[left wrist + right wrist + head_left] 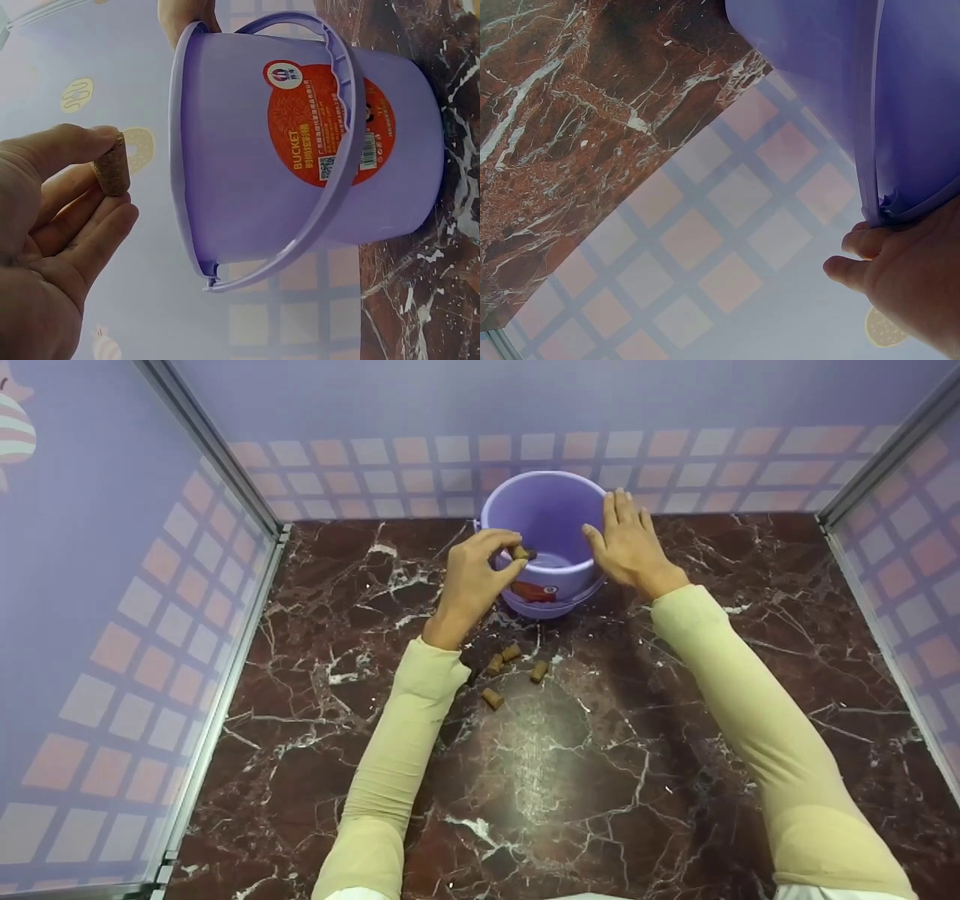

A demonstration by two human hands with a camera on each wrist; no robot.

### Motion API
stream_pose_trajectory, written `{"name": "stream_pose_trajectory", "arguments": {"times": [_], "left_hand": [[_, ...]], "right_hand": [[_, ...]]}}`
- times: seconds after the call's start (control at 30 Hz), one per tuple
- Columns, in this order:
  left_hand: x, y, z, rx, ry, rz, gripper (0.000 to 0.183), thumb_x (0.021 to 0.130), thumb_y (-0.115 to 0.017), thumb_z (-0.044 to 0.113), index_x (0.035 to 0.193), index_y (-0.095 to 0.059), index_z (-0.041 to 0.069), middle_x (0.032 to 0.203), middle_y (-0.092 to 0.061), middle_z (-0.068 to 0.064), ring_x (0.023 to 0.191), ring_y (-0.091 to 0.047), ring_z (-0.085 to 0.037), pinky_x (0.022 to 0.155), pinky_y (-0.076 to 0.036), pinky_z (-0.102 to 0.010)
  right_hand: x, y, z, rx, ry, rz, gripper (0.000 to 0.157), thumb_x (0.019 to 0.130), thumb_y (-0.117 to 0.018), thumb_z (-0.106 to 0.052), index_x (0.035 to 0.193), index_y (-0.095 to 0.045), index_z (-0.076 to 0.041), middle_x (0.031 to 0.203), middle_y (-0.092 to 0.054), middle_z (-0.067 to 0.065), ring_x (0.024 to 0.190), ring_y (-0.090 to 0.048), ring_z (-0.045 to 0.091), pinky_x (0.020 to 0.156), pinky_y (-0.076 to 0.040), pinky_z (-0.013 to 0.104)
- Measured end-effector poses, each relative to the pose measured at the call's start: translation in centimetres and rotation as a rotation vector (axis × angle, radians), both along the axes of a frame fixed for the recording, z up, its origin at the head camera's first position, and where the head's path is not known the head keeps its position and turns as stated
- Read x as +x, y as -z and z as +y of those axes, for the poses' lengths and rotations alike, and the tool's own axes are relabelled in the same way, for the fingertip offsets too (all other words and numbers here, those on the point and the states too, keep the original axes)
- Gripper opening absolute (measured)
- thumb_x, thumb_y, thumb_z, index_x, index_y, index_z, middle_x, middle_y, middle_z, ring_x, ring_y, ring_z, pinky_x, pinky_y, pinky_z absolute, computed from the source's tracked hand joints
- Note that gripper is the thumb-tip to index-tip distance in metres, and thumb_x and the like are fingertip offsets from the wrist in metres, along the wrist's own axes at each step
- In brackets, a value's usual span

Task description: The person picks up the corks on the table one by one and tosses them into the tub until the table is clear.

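My left hand (476, 574) pinches a small brown cork (112, 166) between thumb and fingertips, over the near left rim of a purple bucket (544, 589). The bucket stands upright, with its handle hanging down in front and a red label (330, 124) on its side. On the bucket's right rim rests my right hand (634, 544), its fingers straight and pointing away, its thumb at the inner edge. Several more corks lie on the table between my forearms, among them one cork (539, 671) to the right and another cork (492, 698) nearest me.
The dark red marbled table (600, 780) carries everything. A lilac back wall (375, 405) with pink and white squares rises close behind the bucket. Side panels with metal frames (217, 697) bound the table at left and right.
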State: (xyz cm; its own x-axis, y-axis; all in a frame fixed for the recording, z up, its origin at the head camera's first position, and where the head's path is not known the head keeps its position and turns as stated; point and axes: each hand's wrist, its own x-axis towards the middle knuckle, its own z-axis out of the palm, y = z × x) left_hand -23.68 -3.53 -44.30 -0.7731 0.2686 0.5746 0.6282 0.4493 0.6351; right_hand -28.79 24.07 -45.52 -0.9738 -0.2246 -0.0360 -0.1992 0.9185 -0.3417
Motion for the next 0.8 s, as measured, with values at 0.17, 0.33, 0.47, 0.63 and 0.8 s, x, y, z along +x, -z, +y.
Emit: {"name": "stream_pose_trajectory", "arguments": {"times": [0.17, 0.33, 0.47, 0.63, 0.8], "left_hand": [[-0.9, -0.3, 0.5, -0.014, 0.009, -0.004, 0.028, 0.088, -0.086, 0.004, 0.113, -0.078, -0.006, 0.115, -0.077, -0.019, 0.11, -0.073, -0.032, 0.105, -0.051, -0.023], [-1.8, -0.4, 0.8, -0.064, -0.019, -0.04, 0.03, 0.089, -0.086, 0.008, 0.115, -0.078, -0.004, 0.118, -0.077, -0.016, 0.112, -0.072, -0.03, 0.105, -0.05, -0.026], [-2.3, -0.3, 1.0, -0.08, -0.031, -0.07, 0.03, 0.089, -0.086, 0.009, 0.116, -0.079, -0.002, 0.119, -0.077, -0.015, 0.114, -0.071, -0.029, 0.105, -0.049, -0.027], [-2.9, -0.1, 1.4, -0.082, -0.024, -0.059, 0.029, 0.09, -0.085, 0.008, 0.116, -0.078, -0.003, 0.118, -0.077, -0.015, 0.113, -0.072, -0.03, 0.105, -0.05, -0.028], [-3.6, -0.1, 1.6, -0.057, -0.024, -0.066, 0.028, 0.089, -0.085, 0.005, 0.115, -0.078, -0.004, 0.114, -0.078, -0.015, 0.111, -0.073, -0.029, 0.103, -0.051, -0.023]], "right_hand": [[0.0, 0.1, 0.1, -0.001, 0.001, -0.001, 0.082, 0.114, -0.022, -0.049, 0.164, -0.001, 0.013, 0.172, 0.003, 0.033, 0.161, 0.005, 0.043, 0.129, 0.009, 0.052], [0.0, 0.2, 0.1, 0.004, -0.001, -0.003, 0.082, 0.113, -0.021, -0.048, 0.164, -0.001, 0.012, 0.172, 0.001, 0.033, 0.161, 0.005, 0.043, 0.129, 0.008, 0.052], [0.0, 0.2, 0.1, 0.009, -0.006, 0.0, 0.081, 0.114, -0.021, -0.048, 0.164, -0.001, 0.013, 0.172, 0.0, 0.034, 0.161, 0.005, 0.043, 0.13, 0.007, 0.053], [0.0, 0.1, 0.1, 0.007, -0.008, 0.01, 0.081, 0.114, -0.022, -0.047, 0.163, -0.002, 0.014, 0.171, 0.0, 0.035, 0.161, 0.004, 0.044, 0.13, 0.007, 0.053], [-0.1, 0.2, 0.0, 0.004, -0.008, 0.005, 0.08, 0.114, -0.022, -0.045, 0.163, -0.001, 0.013, 0.171, 0.002, 0.035, 0.16, 0.004, 0.044, 0.129, 0.008, 0.054]]}}
